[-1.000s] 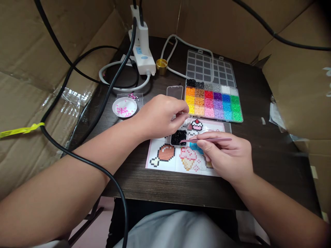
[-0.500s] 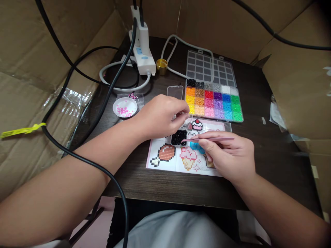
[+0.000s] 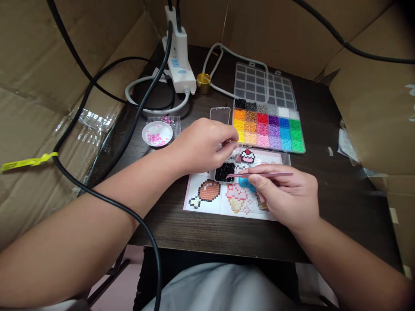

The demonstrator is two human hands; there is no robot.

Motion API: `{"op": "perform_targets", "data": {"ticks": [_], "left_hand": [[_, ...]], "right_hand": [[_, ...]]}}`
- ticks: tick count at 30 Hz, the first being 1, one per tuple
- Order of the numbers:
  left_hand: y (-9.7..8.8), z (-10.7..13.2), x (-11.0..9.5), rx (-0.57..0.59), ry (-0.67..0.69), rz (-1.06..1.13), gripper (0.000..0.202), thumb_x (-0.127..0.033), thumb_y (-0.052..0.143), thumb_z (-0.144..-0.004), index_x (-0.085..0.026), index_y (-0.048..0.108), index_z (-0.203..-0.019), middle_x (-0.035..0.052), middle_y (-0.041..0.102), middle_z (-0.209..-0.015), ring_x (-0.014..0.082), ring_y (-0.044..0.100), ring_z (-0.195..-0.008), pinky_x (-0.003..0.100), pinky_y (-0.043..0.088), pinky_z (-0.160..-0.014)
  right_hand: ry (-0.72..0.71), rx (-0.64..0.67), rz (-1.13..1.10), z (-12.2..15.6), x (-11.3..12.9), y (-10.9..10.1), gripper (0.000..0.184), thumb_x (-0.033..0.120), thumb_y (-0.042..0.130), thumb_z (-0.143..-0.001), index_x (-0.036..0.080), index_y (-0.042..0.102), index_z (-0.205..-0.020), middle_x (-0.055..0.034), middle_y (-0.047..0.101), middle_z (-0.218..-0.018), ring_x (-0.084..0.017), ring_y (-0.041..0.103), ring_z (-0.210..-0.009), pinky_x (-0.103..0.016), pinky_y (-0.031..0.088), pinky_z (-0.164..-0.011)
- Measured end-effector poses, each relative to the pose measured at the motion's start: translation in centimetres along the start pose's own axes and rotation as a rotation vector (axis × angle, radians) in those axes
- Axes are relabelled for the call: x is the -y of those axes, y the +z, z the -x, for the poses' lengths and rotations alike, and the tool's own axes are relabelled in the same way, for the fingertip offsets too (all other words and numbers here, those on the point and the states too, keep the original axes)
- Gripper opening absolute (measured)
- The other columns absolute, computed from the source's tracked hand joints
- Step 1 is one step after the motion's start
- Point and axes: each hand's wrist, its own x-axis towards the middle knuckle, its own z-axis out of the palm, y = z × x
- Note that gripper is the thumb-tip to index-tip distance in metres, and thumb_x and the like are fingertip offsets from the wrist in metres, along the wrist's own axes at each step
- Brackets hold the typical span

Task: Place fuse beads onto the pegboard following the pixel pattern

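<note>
My right hand (image 3: 293,196) is closed round pink tweezers (image 3: 272,174). Their tip points left and reaches the black beads (image 3: 223,171) in a small clear box. My left hand (image 3: 207,144) hovers over that box with its fingers pinched together. Clear plastic, which looks like the box's raised lid (image 3: 239,151), shows at those fingertips. Beneath lies a sheet of pixel patterns (image 3: 204,205) with a drumstick, an ice cream cone and a cupcake. Some blue beads (image 3: 247,185) sit beside the right fingers, partly hidden by them.
A sorted bead case (image 3: 273,123) with many colours stands behind, its gridded lid (image 3: 264,84) laid back. At the left is a white dish (image 3: 157,133) of pink beads by a pegboard. A power strip (image 3: 180,73), a gold cup (image 3: 203,83) and black cables (image 3: 129,211) surround the workspace.
Hardly anything differs. The tweezers' tip has shifted very slightly left among the black beads, while the left hand keeps its pinch.
</note>
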Motion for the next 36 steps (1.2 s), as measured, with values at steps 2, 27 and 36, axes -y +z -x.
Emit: {"op": "perform_targets", "data": {"ticks": [2, 27, 36], "left_hand": [[0.01, -0.01, 0.0, 0.002, 0.001, -0.001, 0.017, -0.024, 0.056, -0.091, -0.02, 0.07, -0.082, -0.0015, 0.07, -0.07, 0.0131, 0.064, -0.064, 0.027, 0.041, -0.064], [-0.05, -0.05, -0.05, 0.031, -0.026, -0.002, 0.018, -0.025, 0.055, -0.09, -0.021, 0.071, -0.084, -0.0003, 0.071, -0.073, 0.0157, 0.068, -0.071, 0.03, 0.045, -0.068], [-0.11, -0.07, -0.09, 0.033, -0.025, -0.002, 0.018, -0.026, 0.056, -0.091, -0.02, 0.071, -0.084, -0.0003, 0.071, -0.072, 0.0149, 0.067, -0.069, 0.029, 0.044, -0.066]], "right_hand": [[-0.023, -0.006, -0.002, 0.02, 0.12, 0.03, 0.008, 0.022, 0.076, -0.085, 0.02, 0.082, -0.089, -0.0028, 0.076, -0.073, -0.009, 0.061, -0.05, -0.019, 0.046, -0.042], [-0.016, 0.038, 0.022, 0.15, 0.53, 0.38, 0.008, 0.022, 0.074, -0.086, 0.021, 0.082, -0.086, -0.0029, 0.076, -0.074, -0.01, 0.061, -0.049, -0.021, 0.052, -0.047], [0.018, -0.013, -0.032, 0.18, 0.66, -0.2, 0.008, 0.023, 0.075, -0.086, 0.02, 0.082, -0.089, -0.0038, 0.076, -0.073, -0.009, 0.058, -0.046, -0.02, 0.043, -0.038]]}}
